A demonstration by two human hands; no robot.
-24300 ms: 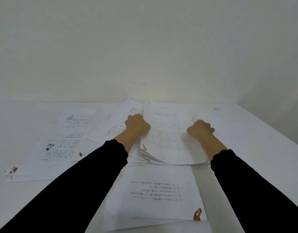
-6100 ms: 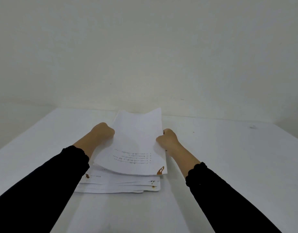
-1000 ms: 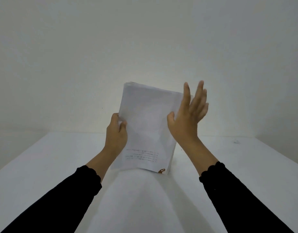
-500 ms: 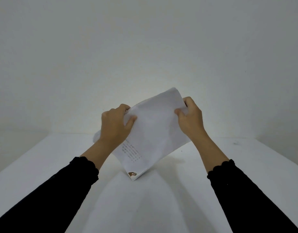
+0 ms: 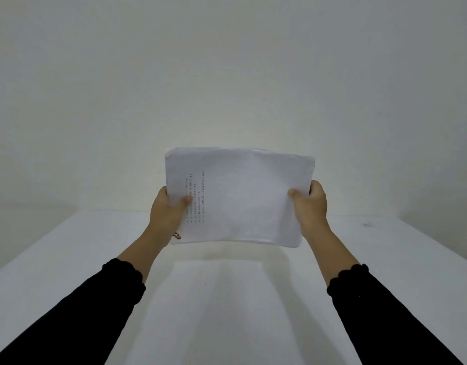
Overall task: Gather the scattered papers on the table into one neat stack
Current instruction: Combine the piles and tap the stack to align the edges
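Observation:
A stack of white papers (image 5: 240, 198) stands on its long edge, held upright just above the white table (image 5: 69, 259). Printed lines run sideways down the top sheet's left part, and a brown stain shows at its lower left corner. My left hand (image 5: 167, 214) grips the stack's left short edge, thumb on the front. My right hand (image 5: 310, 206) grips the right short edge the same way. Both arms wear black sleeves. The lower edge of the stack hangs close to the tabletop; whether it touches is unclear.
The table reaches a plain pale wall (image 5: 227, 75) at the back. Its right edge runs diagonally at the far right. A small dark smudge (image 5: 368, 224) marks the tabletop at the back right.
The stack has turned from a tilted diagonal to landscape, long edge down. Both hands have shifted to its two short sides. One second ago my right hand was open beside it.

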